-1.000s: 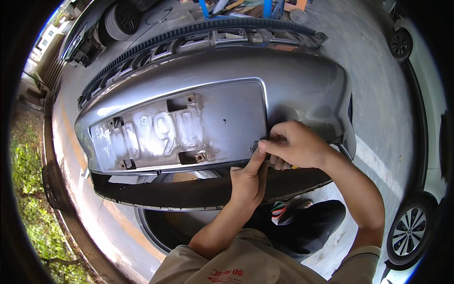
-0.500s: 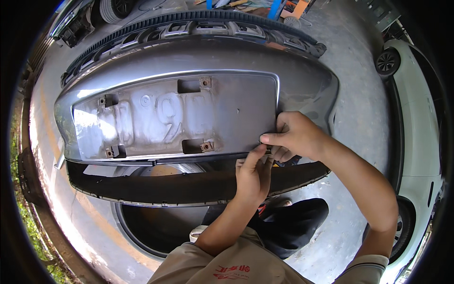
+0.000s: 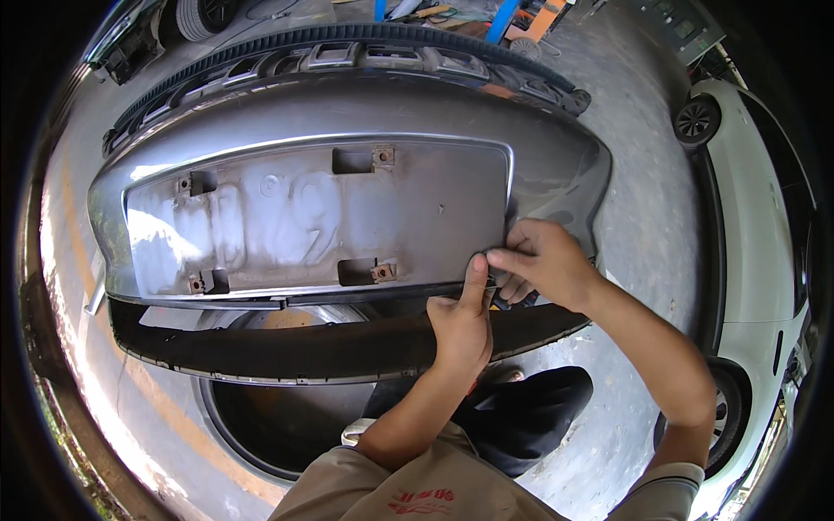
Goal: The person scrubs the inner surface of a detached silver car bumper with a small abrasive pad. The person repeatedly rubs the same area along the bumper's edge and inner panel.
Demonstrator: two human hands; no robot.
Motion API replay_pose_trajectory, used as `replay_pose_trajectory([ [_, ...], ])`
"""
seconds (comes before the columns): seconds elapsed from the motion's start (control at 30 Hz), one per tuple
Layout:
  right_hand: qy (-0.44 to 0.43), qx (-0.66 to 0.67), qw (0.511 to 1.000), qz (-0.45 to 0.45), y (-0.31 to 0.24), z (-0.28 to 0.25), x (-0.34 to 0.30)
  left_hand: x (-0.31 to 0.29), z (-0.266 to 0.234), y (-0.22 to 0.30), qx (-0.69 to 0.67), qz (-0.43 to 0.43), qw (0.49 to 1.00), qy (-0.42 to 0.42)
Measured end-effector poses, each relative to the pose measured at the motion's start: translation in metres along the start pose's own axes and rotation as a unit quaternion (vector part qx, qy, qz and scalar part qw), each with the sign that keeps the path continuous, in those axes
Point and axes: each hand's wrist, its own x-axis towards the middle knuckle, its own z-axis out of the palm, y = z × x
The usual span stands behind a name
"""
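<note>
A grey car bumper cover (image 3: pixel 373 108) lies in front of me, with a dirty, recessed number plate area (image 3: pixel 417 226) in its middle. My left hand (image 3: pixel 463 317) grips the cover's lower edge by the recess's lower right corner, its thumb upright and its other fingers mostly out of sight below. Right beside that thumb, my right hand (image 3: pixel 549 265) is closed in a pinch at the same corner. Whatever sits between the right fingertips is too small or too hidden to name. A dark strip (image 3: pixel 252 304) runs along the recess's lower edge.
The cover's dark lower section (image 3: pixel 365 347) curves toward me above a round black tyre-like ring (image 3: pixel 217 417). Behind the cover lies a black slatted part (image 3: pixel 373 35). A pale car (image 3: pixel 756 234) stands to the right; a loose wheel (image 3: pixel 204 17) is at the far left.
My left thumb has straightened upward and my left fingers have slipped further out of sight. The right hand stays pinched at the corner. The whole view has shifted slightly.
</note>
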Motion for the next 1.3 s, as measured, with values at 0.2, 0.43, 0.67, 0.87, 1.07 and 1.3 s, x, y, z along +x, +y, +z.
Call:
replay_pose_trajectory([
  [0.2,-0.001,0.124,0.992,-0.029,0.022,-0.003,-0.006,0.000,-0.007,-0.006,-0.001,-0.001,0.999,-0.036],
  [0.43,-0.031,0.110,0.993,-0.034,0.028,-0.011,0.003,0.002,-0.009,-0.004,-0.039,-0.024,0.998,-0.053],
  [0.67,-0.041,0.125,0.991,-0.035,0.031,-0.011,0.006,0.002,-0.007,-0.002,-0.031,-0.033,0.999,-0.023],
  [0.87,-0.065,0.101,0.993,-0.019,0.024,-0.014,0.008,0.002,-0.008,-0.003,-0.029,-0.032,0.999,-0.027],
  [1.07,-0.078,0.117,0.990,-0.019,0.027,-0.018,0.008,0.001,-0.002,-0.001,-0.017,-0.027,0.999,-0.023],
  [1.3,-0.065,0.153,0.986,0.017,0.026,-0.013,0.009,-0.001,0.002,-0.002,-0.022,0.002,1.000,-0.011],
])
